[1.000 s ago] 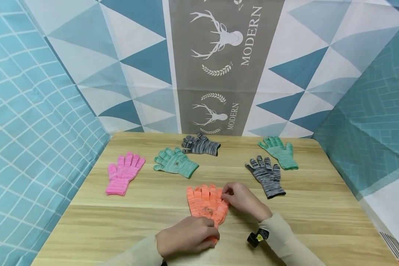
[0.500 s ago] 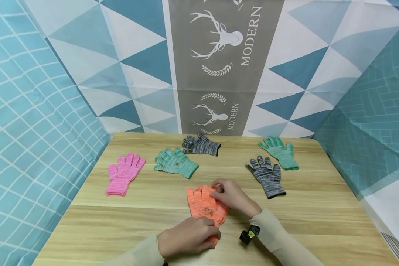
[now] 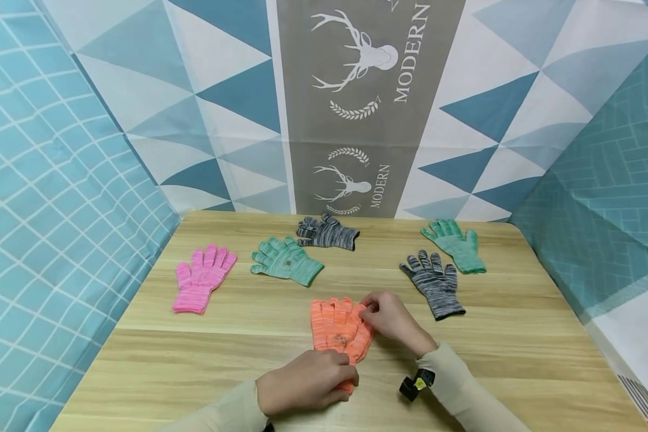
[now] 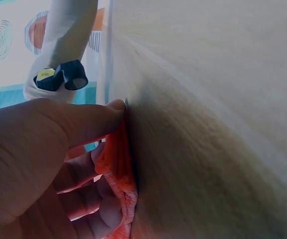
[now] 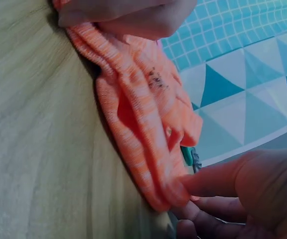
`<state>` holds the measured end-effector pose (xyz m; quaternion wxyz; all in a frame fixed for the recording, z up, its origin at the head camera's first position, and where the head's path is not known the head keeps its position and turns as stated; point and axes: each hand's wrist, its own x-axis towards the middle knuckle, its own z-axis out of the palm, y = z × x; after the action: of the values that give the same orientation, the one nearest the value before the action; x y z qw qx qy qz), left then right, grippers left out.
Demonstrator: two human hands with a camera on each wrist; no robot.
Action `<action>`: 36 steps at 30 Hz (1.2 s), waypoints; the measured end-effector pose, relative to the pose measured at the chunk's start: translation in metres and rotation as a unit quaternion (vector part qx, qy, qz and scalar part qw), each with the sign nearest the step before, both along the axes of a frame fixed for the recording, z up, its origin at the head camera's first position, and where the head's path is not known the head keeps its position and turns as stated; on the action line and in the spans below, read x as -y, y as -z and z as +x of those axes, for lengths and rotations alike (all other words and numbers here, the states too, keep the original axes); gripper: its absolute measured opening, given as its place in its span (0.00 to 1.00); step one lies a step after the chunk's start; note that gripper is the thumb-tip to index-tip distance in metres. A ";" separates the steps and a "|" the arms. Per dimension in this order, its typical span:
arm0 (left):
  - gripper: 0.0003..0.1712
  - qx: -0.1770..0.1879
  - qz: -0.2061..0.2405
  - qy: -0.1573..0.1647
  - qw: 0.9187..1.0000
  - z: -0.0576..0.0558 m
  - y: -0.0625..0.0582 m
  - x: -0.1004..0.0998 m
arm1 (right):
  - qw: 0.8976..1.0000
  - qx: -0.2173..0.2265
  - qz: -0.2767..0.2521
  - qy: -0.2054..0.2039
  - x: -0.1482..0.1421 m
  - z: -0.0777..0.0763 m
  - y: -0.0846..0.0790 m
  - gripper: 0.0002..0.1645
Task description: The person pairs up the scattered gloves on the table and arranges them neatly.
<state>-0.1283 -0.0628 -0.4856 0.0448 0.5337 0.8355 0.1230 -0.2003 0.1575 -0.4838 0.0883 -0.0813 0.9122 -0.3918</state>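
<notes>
An orange knit glove [image 3: 337, 327] with a dark smudge on it lies near the table's front middle, fingers pointing away. More orange knit shows under its right side, like a second glove beneath. My left hand [image 3: 310, 384] holds the cuff end; in the left wrist view the thumb [image 4: 101, 117] lies on one side of the orange fabric and the fingers curl on the other. At the glove's upper right, my right hand [image 3: 394, 318] pinches a finger of the glove between thumb and fingertips. The right wrist view shows the folded orange layers [image 5: 138, 124] raised along this side.
A pink glove [image 3: 202, 279] lies at the left. Behind the orange one are a green glove [image 3: 287, 261] and a black-and-grey glove [image 3: 328, 233]. Another black-and-grey glove [image 3: 434, 285] and green glove [image 3: 456, 245] lie at the right. Patterned cloth [image 3: 351, 120] hangs behind the wooden table [image 3: 194, 360].
My right hand moved left over the orange glove's fingers, then back right to its outer edge. The glove's fingers have shifted slightly right. My left hand has stayed at the cuff.
</notes>
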 end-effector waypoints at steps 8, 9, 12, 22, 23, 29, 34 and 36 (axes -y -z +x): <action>0.06 0.007 -0.003 0.012 1.000 0.001 -0.002 0.000 | 0.999 -0.026 0.000 0.020 0.002 -0.007 0.008 0.03; 0.06 0.008 -0.003 0.013 1.000 0.001 -0.003 0.000 | 0.999 -0.029 0.001 0.019 0.003 -0.008 0.008 0.03; 0.06 0.010 -0.004 0.014 1.000 0.001 -0.003 0.000 | 0.999 -0.049 0.003 0.008 0.005 -0.009 0.008 0.04; 0.06 -0.005 -0.009 0.015 1.000 0.002 -0.002 -0.003 | 0.996 -0.066 -0.022 -0.057 0.026 -0.009 0.002 0.07; 0.06 0.000 -0.011 0.014 1.000 0.002 -0.002 -0.003 | 0.996 -0.058 -0.033 -0.062 0.027 -0.009 0.002 0.09; 0.05 0.016 -0.017 0.008 1.000 0.002 -0.001 -0.004 | 0.994 -0.008 -0.094 -0.048 0.024 -0.008 -0.003 0.19; 0.04 0.009 -0.016 0.010 1.000 0.003 -0.003 -0.005 | 0.997 -0.023 -0.060 -0.039 0.018 -0.006 -0.004 0.19; 0.04 0.008 -0.018 0.014 1.000 0.004 -0.004 -0.005 | 0.998 -0.030 -0.045 -0.039 0.018 -0.006 -0.001 0.20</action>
<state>-0.1242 -0.0573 -0.4818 0.0623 0.5434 0.8296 0.1119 -0.2065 0.1395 -0.4831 0.0719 -0.1325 0.8922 -0.4257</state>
